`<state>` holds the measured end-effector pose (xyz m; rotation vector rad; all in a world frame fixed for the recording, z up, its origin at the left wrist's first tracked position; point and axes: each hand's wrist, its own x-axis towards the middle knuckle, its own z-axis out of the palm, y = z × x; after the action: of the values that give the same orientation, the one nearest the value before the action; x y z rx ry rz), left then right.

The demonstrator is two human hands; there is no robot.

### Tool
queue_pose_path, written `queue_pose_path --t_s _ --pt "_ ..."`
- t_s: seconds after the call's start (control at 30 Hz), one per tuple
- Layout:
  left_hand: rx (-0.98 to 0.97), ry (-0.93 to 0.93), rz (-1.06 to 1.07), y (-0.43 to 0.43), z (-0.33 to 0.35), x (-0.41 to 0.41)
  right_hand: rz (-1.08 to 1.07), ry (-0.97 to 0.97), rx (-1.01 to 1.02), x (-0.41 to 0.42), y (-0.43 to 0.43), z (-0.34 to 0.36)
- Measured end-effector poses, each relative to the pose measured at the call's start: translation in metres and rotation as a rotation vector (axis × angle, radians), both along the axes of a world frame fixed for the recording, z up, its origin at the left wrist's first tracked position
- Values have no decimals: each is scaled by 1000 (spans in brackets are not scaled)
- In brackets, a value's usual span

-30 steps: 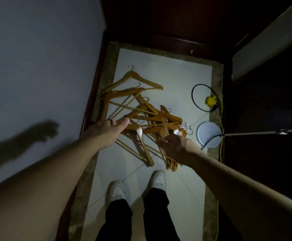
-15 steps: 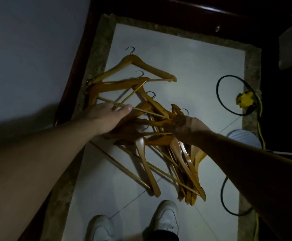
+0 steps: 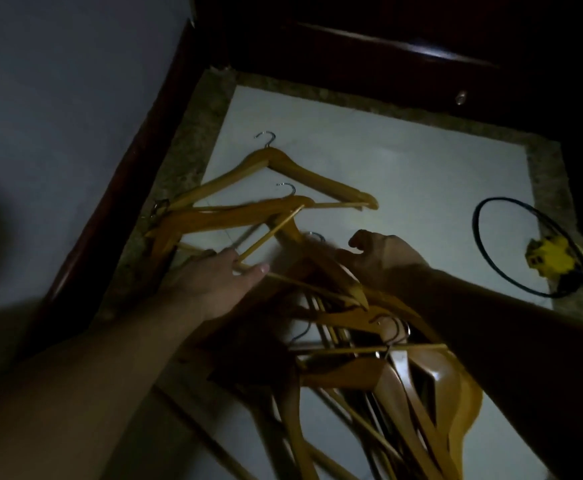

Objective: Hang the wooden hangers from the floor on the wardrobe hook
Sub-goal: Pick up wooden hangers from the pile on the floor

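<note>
Hangers (image 3: 345, 372) lie heaped on the white floor (image 3: 404, 174), crossing one another. The top hanger (image 3: 304, 173) lies flat at the far end of the heap, its long axis running left to right and its hook (image 3: 266, 139) pointing away from the person. The nearer ones, at lower right, lie bunched with their long axes running toward the person.

The left hand (image 3: 214, 285) reaches in from the left, and its thumb and fingers pinch a thin bar (image 3: 272, 230) of one hanger. The right hand (image 3: 383, 259) is over the middle of the heap with its fingers curled. It may be gripping a hanger, but blur hides that. A black cable (image 3: 477, 237) loops beside a yellow plug (image 3: 548, 256) at right, well apart from the heap.
</note>
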<state>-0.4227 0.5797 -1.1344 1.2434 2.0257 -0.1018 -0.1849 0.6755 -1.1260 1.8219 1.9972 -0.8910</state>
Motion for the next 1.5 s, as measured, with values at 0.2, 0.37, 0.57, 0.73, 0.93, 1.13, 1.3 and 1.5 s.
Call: queue_pose_path --t_s 0.2,0.37,0.57,0.73,0.93,1.13,1.3,1.5 --pt "147 45 -54 35 -37 -2 23 4 229 0 53 -44" --pt "204 78 -104 52 -65 -5 39 -49 274 8 80 -61" --pt "116 9 -144 61 -88 -11 13 -55 193 21 90 -82" --pt "314 12 -169 59 -88 -4 43 101 279 23 102 -87" --pt "368 -77 -172 48 -76 1 44 108 110 10 117 -85" --pt "345 -182 -159 46 -66 2 28 154 126 -4 117 -82" --pt "329 -224 -53 44 -62 15 75 131 212 -15 130 -89" --pt "363 -318 104 49 -52 21 360 -34 177 -45 145 -112"
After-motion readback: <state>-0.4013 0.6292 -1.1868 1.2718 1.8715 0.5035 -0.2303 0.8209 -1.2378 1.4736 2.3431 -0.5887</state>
